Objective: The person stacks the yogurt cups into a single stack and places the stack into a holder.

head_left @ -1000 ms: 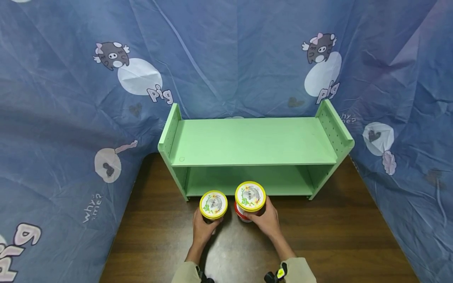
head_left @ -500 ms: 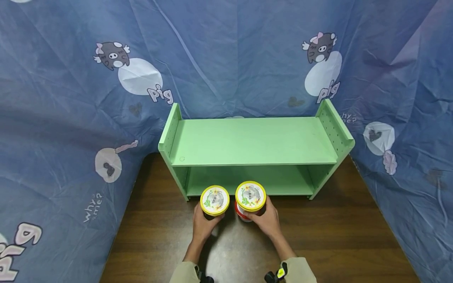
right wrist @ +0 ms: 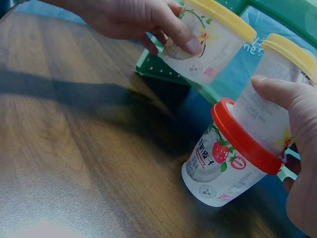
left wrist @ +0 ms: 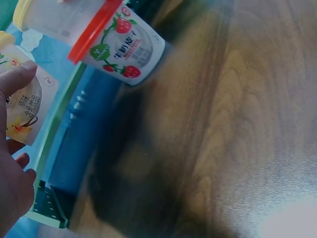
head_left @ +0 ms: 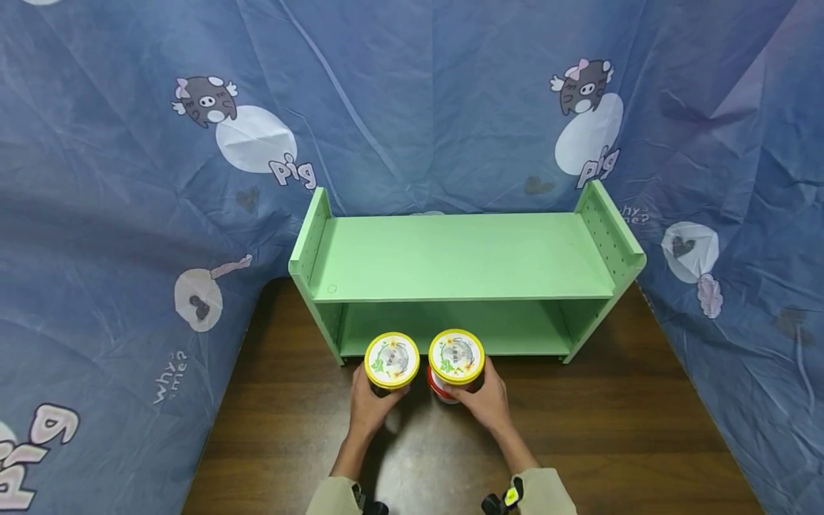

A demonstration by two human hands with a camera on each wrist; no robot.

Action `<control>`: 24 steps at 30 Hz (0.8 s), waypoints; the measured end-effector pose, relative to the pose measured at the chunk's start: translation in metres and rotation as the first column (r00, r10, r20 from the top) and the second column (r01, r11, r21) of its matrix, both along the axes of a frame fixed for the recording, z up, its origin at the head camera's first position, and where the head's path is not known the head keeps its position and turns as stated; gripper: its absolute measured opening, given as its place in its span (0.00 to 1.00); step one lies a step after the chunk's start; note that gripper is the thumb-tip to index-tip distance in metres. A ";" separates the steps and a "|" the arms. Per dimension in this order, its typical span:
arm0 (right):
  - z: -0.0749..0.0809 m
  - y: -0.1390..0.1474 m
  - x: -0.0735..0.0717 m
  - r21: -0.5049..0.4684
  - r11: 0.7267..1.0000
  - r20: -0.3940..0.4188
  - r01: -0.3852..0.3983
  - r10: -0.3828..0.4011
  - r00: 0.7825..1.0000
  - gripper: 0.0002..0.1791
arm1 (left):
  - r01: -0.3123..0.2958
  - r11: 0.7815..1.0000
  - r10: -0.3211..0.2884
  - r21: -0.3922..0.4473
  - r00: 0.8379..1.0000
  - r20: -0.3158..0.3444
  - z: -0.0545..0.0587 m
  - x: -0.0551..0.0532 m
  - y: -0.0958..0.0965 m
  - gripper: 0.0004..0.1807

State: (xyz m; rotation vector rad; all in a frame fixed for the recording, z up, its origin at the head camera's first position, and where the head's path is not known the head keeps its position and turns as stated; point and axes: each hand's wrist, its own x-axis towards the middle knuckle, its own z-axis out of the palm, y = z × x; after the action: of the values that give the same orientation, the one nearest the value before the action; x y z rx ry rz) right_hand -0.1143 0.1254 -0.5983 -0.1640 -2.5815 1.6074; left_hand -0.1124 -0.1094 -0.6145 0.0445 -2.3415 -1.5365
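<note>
My left hand (head_left: 367,413) grips a white paper cup with a yellow lid (head_left: 392,360), flower print on its side, and holds it above the table. Beside it on the right, my right hand (head_left: 487,402) grips a matching yellow-lidded cup (head_left: 456,356). That second cup is on top of a red-lidded cup (right wrist: 213,163) with strawberries printed on it, which stands on the table. In the right wrist view the thumb (right wrist: 277,91) lies across the upper cup's side. The two yellow-lidded cups are apart, with a small gap between them.
A green two-level shelf (head_left: 463,257) stands just behind the cups, with its lower board (head_left: 515,329) close to them. Blue printed cloth (head_left: 386,107) hangs behind and at both sides. The brown wooden table (head_left: 611,429) reaches forward and to either side.
My left hand has raised its yellow-lidded cup and moved it slightly towards the shelf, bringing it nearly level with the other. The right hand and its stacked cups have stayed put.
</note>
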 end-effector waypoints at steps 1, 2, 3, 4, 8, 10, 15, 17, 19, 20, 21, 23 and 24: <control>0.000 0.000 0.000 -0.004 1.000 0.004 -0.001 0.001 1.000 0.49 | 0.000 1.000 0.000 -0.005 1.000 -0.006 0.002 0.000 0.000 0.48; 0.001 0.000 0.000 -0.001 1.000 0.003 -0.004 0.004 1.000 0.49 | 0.001 1.000 -0.001 -0.007 1.000 -0.010 0.004 0.000 0.000 0.48; 0.001 0.000 0.000 -0.001 1.000 0.005 -0.005 0.005 1.000 0.49 | 0.003 1.000 -0.003 -0.007 1.000 -0.011 0.006 -0.001 0.000 0.47; 0.001 0.000 0.000 -0.001 1.000 0.005 -0.006 0.006 1.000 0.49 | 0.001 1.000 -0.001 -0.015 1.000 -0.013 0.007 -0.001 0.000 0.47; 0.002 0.001 0.001 -0.011 1.000 0.013 -0.008 0.008 1.000 0.49 | 0.007 1.000 -0.007 -0.025 1.000 -0.011 0.015 -0.001 0.000 0.47; 0.002 0.001 0.001 -0.014 1.000 0.019 -0.010 0.010 1.000 0.49 | 0.008 0.999 -0.008 -0.039 1.000 -0.009 0.019 0.000 0.001 0.47; 0.000 0.001 0.000 -0.009 1.000 0.017 -0.010 0.010 1.000 0.49 | 0.019 0.999 -0.020 -0.043 1.000 -0.005 0.031 0.001 0.002 0.46; 0.000 0.001 0.000 -0.011 1.000 0.014 -0.009 0.009 1.000 0.49 | 0.022 0.999 -0.022 -0.040 1.000 0.001 0.036 0.001 0.002 0.47; -0.001 0.001 0.000 -0.015 1.000 0.012 -0.009 0.009 1.000 0.49 | 0.023 0.999 -0.023 -0.039 1.000 0.008 0.041 0.001 0.002 0.48; -0.001 0.001 0.000 -0.015 1.000 0.010 -0.009 0.009 1.000 0.49 | 0.021 0.999 -0.021 -0.042 1.000 0.010 0.043 0.002 0.003 0.48; -0.001 0.001 0.000 -0.014 1.000 0.010 -0.009 0.009 1.000 0.49 | 0.020 0.999 -0.020 -0.045 1.000 0.010 0.046 0.002 0.003 0.48; -0.001 0.001 0.000 -0.014 1.000 0.008 -0.008 0.008 1.000 0.49 | 0.021 0.999 -0.021 -0.050 1.000 0.002 0.050 0.002 0.004 0.48; -0.001 0.001 0.000 -0.014 1.000 0.007 -0.008 0.008 1.000 0.49 | 0.022 0.998 -0.022 -0.054 1.000 -0.004 0.051 0.002 0.005 0.48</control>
State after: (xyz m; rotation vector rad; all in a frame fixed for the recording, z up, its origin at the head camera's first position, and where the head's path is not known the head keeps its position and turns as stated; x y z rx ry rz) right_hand -0.1143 0.1267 -0.5995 -0.1611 -2.5798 1.6300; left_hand -0.1108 -0.1046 -0.5635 0.0018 -2.3865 -1.4807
